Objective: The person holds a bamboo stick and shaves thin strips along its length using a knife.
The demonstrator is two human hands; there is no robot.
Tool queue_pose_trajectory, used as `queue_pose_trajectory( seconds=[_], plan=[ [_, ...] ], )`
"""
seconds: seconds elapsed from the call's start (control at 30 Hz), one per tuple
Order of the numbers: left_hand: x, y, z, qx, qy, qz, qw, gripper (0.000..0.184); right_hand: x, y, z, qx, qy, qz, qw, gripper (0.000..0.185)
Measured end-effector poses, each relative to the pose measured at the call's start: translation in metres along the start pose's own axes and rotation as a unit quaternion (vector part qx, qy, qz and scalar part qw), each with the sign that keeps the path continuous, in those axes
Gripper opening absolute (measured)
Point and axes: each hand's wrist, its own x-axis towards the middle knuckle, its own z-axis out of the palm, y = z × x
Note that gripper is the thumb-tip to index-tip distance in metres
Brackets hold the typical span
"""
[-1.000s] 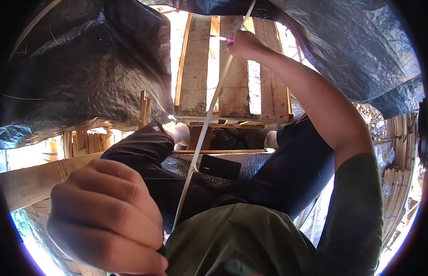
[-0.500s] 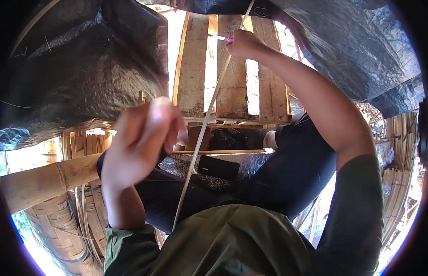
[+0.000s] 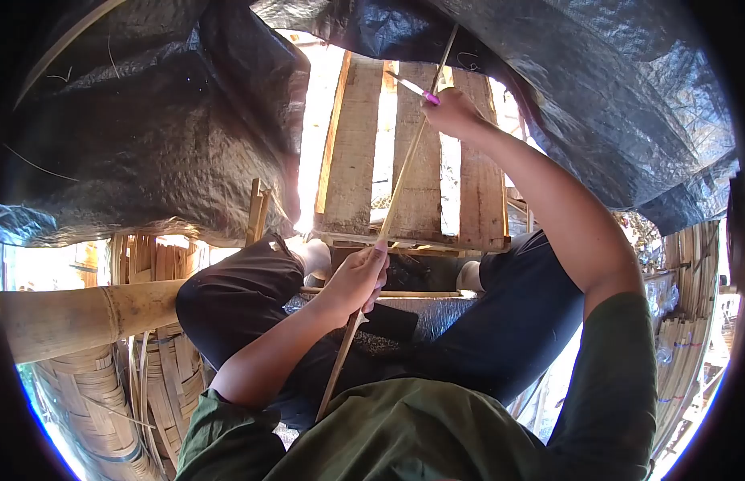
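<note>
A long, thin bamboo strip [image 3: 403,178] runs slanting from near my lap up toward the dark sheeting at the top. My left hand [image 3: 354,282] is closed round its lower middle, thumb lying along it. Farther up, my right hand [image 3: 454,114] is closed on a small knife [image 3: 409,84] with a pink-purple handle, its blade pointing up and left. The strip passes right at the fingers of my right hand; whether they also grip it I cannot tell. Below my left hand, the strip's lower end reaches my green shirt.
A slatted wooden panel [image 3: 352,152] stands ahead between my knees. Dark plastic sheeting [image 3: 148,136] hangs at both sides. A thick bamboo pole [image 3: 92,314] lies at the left above woven bamboo [image 3: 88,393]. A black phone-like slab [image 3: 395,322] lies between my legs, partly covered by my left hand.
My left hand, blurred and off the strip before, has moved right and down and closed on it. The right hand with the knife appears lower and slightly farther right.
</note>
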Motion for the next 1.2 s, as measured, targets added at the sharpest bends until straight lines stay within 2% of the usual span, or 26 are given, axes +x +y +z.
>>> queue_pose_trajectory(
  seconds=[0.07,0.1,0.17,0.23,0.27,0.33,0.43,0.57,0.7,0.77,0.93,1.07,1.2],
  plan=[
    [0.001,-0.002,-0.004,-0.087,-0.008,0.003,0.996,0.045,-0.002,0.000,-0.003,-0.005,0.003,-0.001,1.000,0.045],
    [0.002,-0.001,-0.003,-0.087,-0.009,0.005,0.996,0.045,-0.006,-0.003,-0.006,-0.010,0.013,-0.012,1.000,0.045],
    [0.005,0.001,-0.002,-0.033,0.062,0.068,0.995,0.045,-0.017,-0.009,-0.010,-0.016,0.020,-0.024,0.999,0.046],
    [0.010,-0.001,-0.007,-0.014,0.068,0.072,0.995,0.046,-0.034,-0.021,-0.021,-0.005,-0.043,-0.057,0.997,0.045],
    [0.012,0.000,-0.010,0.006,0.073,0.075,0.994,0.046,-0.043,-0.028,-0.025,-0.006,-0.042,-0.059,0.997,0.045],
    [0.013,0.004,-0.012,0.011,0.075,0.068,0.995,0.046,-0.061,-0.040,-0.026,-0.021,-0.138,-0.052,0.989,0.047],
    [0.009,0.008,-0.010,0.005,0.079,0.047,0.996,0.045,-0.077,-0.044,-0.013,-0.013,-0.162,-0.043,0.986,0.049],
    [-0.001,0.012,-0.005,-0.066,0.041,0.007,0.997,0.044,-0.085,-0.036,-0.002,-0.017,-0.134,-0.058,0.989,0.050],
    [0.006,0.009,-0.008,-0.039,0.039,0.006,0.998,0.044,-0.090,-0.032,0.003,0.025,-0.122,-0.052,0.991,0.049],
    [0.011,0.008,-0.007,0.035,0.078,0.039,0.996,0.043,-0.092,-0.033,0.007,0.026,-0.132,-0.042,0.990,0.048],
    [0.008,0.005,-0.003,0.004,0.057,0.022,0.998,0.042,-0.092,-0.032,0.025,0.045,-0.148,-0.041,0.987,0.043],
    [0.005,-0.002,-0.002,-0.028,0.043,0.054,0.997,0.043,-0.089,-0.032,0.025,0.078,-0.122,0.012,0.989,0.036],
    [0.002,-0.004,-0.007,0.008,0.042,0.023,0.999,0.046,-0.082,-0.026,0.018,0.143,-0.118,0.044,0.982,0.029]
  ],
)
